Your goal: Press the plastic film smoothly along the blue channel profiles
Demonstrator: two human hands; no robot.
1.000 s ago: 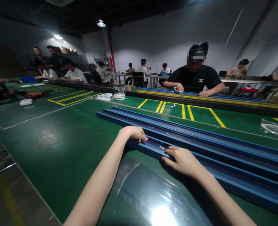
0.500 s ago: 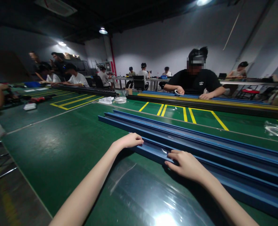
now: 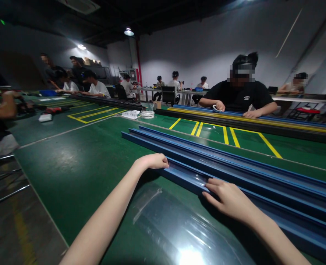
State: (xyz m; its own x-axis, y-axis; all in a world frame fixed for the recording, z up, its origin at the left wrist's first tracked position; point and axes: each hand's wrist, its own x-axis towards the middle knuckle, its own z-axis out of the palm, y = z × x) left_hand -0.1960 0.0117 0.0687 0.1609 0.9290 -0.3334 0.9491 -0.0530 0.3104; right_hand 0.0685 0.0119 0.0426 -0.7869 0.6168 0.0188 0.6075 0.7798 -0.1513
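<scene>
Two long blue channel profiles lie side by side on the green tabletop, running from the middle out past the right edge. My left hand (image 3: 157,161) is at the nearer blue channel (image 3: 185,181), its fingers curled closed over the far part of it. Further along the same channel rests my right hand (image 3: 226,193), fingers reaching into the groove and thumb against the near wall. Between my hands a shiny clear strip (image 3: 199,179) shows in the groove; its full extent is hidden. Just behind lies the other blue channel (image 3: 207,151).
Clear plastic film (image 3: 176,224) lies on the table in front of me. Across the table, a co-worker in a black shirt (image 3: 236,95) handles yellow and black profiles (image 3: 262,119). A coil in plastic (image 3: 147,114) and a red tool (image 3: 56,109) lie further left.
The view has turned slightly left. My right hand has slid a little to the right along the channel, widening the gap between my hands. The channels seem to stay put.
</scene>
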